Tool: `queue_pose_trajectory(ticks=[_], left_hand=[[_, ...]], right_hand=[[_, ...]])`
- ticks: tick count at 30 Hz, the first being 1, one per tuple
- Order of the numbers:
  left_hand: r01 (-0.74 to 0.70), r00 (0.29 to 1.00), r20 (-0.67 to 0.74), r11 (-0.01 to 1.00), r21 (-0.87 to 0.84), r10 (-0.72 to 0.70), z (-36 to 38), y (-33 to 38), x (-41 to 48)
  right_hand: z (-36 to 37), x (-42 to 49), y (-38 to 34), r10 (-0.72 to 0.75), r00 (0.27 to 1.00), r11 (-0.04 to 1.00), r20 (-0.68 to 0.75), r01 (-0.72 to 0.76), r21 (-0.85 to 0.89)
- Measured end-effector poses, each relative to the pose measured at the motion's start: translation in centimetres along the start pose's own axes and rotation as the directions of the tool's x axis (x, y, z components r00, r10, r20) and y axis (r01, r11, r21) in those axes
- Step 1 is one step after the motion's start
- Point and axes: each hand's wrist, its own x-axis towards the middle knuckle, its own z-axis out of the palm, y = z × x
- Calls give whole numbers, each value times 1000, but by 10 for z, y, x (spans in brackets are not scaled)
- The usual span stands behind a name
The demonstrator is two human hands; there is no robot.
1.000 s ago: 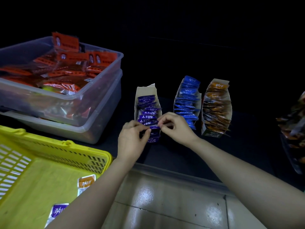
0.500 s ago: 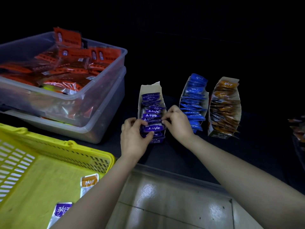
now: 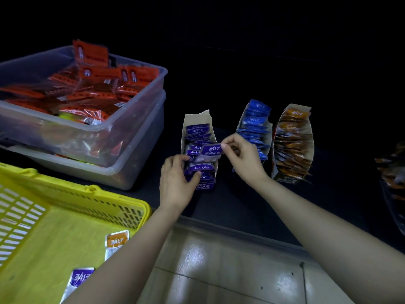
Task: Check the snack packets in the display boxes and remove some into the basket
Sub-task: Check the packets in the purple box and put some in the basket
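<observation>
Purple packet (image 3: 209, 152) slants up-right, label end pinched by right hand (image 3: 243, 159)

**Counter Layout**

Three boxes are lined up in the middle of the counter (image 3: 230, 207): the left box (image 3: 198, 116), the middle box (image 3: 269, 131) to its right, the right box (image 3: 306, 107) beside that. Toward the left edge the upper tub (image 3: 131, 119) is nested in the lower tub (image 3: 143, 154). A basket (image 3: 72, 191) is set before them, two loose packets (image 3: 117, 243) laid in it. One packet (image 3: 209, 152) is held over the left box by the right hand (image 3: 245, 160); its front packets (image 3: 200, 170) are gripped by the left hand (image 3: 175, 183).
</observation>
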Motion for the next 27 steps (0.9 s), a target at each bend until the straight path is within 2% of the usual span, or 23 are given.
queue_pose_trajectory(ticks=[4,8,12,14,16,19,22,27], left_hand=[[-139,983,-128,990,-21,136,-5,9,-2],[-278,947,-180,960,-44,266,-8,26,-7],[-272,957,-120,960,-61,264,-6,36,-11],[-277,955,-136,955,-105,262,-7,38,-11],[-280,958,-123,934,-223,258,-9,39,-11],[-137,989,-11,886,-443,148,-13,38,-10],[18,998,51,744,-667,22,-17,42,-9],[160,983,76,582,-797,-166,-17,38,-2]], right_hand=[[-15,1,-19,39,999,983,-38,-32,179],[-23,3,-38,178,983,897,-51,-141,419],[-26,-1,-54,261,963,784,66,-251,568],[-26,-4,-59,245,958,729,147,-282,624],[-27,-6,-61,179,957,683,229,-288,671],[-27,-7,-60,135,960,740,245,-262,619],[-25,-7,-57,140,979,835,151,-199,514],[-24,-7,-56,122,991,874,55,-133,468]])
